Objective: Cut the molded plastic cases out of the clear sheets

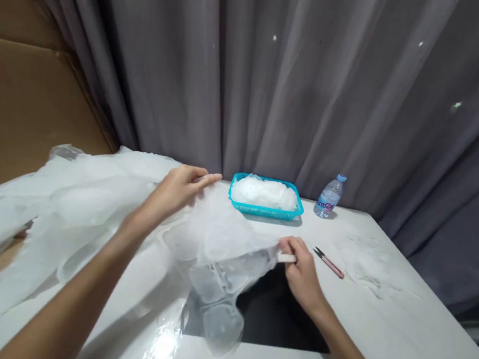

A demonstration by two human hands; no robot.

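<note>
A large sheet of thin white translucent fabric (90,203) lies spread over the left half of the white table (400,324). My left hand (178,190) lies on top of it with fingers stretched out, holding nothing. My right hand (302,270) is closed in a pinch on the fabric's near right edge, where a small white tab (286,258) shows between thumb and fingers. Part of the fabric hangs over a dark square patch (280,316) in the tabletop.
A turquoise plastic basket (237,201) filled with white material stands at the back of the table. A small water bottle (329,196) stands to its right. Pink-handled thread snips (328,262) lie just right of my right hand. A grey curtain hangs behind; cardboard stands left.
</note>
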